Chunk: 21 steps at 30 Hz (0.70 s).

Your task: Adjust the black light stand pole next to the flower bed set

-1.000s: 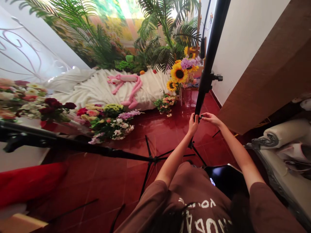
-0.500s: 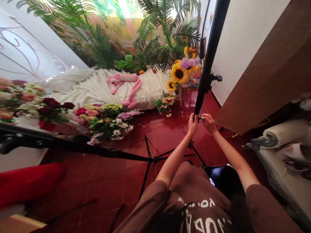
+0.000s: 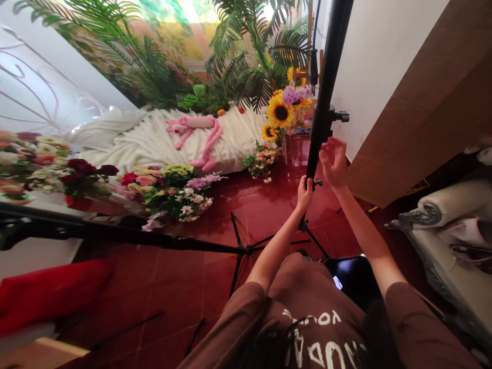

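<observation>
My left hand (image 3: 305, 193) is wrapped round the lower part of a black light stand (image 3: 324, 84), just beside a small clamp knob (image 3: 318, 183). The stand's pole rises tilted toward the top of the view, and its legs spread on the floor. Off the pole, to its right, my right hand (image 3: 333, 163) is raised with loosely bent fingers and nothing in it. Above that hand, a second, larger knob (image 3: 341, 117) sticks out from the pole's collar.
Another black stand (image 3: 161, 240) crosses at left, its legs (image 3: 240, 251) on the red tiled floor (image 3: 154, 287). Artificial flowers (image 3: 172, 195) and sunflowers (image 3: 280, 111) edge a white draped bed (image 3: 130, 143) holding a pink plush toy (image 3: 207, 148). A brown board (image 3: 407, 102) leans at right near a cream sofa (image 3: 442, 246).
My right hand has let go of the small knob and moved up along the pole's right side. My left hand stays on the pole, which has shifted slightly left in view.
</observation>
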Each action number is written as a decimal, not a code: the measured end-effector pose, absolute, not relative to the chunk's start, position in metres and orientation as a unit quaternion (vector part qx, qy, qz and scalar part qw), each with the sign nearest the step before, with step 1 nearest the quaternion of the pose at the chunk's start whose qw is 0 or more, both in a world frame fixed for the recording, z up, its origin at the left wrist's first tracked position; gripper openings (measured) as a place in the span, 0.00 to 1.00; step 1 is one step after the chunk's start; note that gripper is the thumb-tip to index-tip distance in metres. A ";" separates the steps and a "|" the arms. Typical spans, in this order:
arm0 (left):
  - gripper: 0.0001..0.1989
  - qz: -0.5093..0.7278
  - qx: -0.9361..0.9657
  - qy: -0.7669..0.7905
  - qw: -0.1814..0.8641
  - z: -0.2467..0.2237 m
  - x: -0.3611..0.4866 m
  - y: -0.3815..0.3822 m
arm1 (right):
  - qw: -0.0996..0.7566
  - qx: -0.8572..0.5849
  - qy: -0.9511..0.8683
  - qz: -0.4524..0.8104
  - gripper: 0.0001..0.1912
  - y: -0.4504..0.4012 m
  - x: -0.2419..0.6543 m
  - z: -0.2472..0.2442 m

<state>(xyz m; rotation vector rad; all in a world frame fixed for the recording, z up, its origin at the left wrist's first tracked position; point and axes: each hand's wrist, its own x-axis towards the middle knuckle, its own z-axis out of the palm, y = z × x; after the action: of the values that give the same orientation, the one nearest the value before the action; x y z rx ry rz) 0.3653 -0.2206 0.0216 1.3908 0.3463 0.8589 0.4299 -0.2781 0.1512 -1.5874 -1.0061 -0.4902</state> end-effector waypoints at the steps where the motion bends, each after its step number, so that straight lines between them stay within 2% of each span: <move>1: 0.24 0.379 0.618 0.155 0.671 0.021 0.365 -0.221 | 0.576 -0.670 -0.421 -0.204 0.24 -0.270 0.430 0.173; 3: 0.24 0.368 0.618 0.160 0.676 0.020 0.365 -0.221 | 0.597 -0.666 -0.409 -0.183 0.27 -0.255 0.434 0.206; 6: 0.24 0.344 0.627 0.156 0.681 0.017 0.364 -0.219 | 0.582 -0.686 -0.428 -0.084 0.30 -0.242 0.446 0.222; 10: 0.25 0.389 0.663 0.147 0.623 0.010 0.357 -0.212 | 0.589 -0.665 -0.458 -0.015 0.33 -0.239 0.457 0.206; 15: 0.26 0.306 0.684 0.108 0.653 0.001 0.349 -0.204 | 0.593 -0.673 -0.442 0.027 0.31 -0.247 0.455 0.183; 21: 0.24 0.332 0.710 0.117 0.609 -0.001 0.353 -0.202 | 0.569 -0.710 -0.404 0.090 0.30 -0.257 0.446 0.139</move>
<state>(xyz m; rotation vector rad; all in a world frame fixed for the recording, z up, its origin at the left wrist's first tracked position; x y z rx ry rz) 0.3531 -0.2024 -0.0010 1.6407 0.2711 0.7668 0.4462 -0.2570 0.1394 -1.6674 -0.9495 0.2119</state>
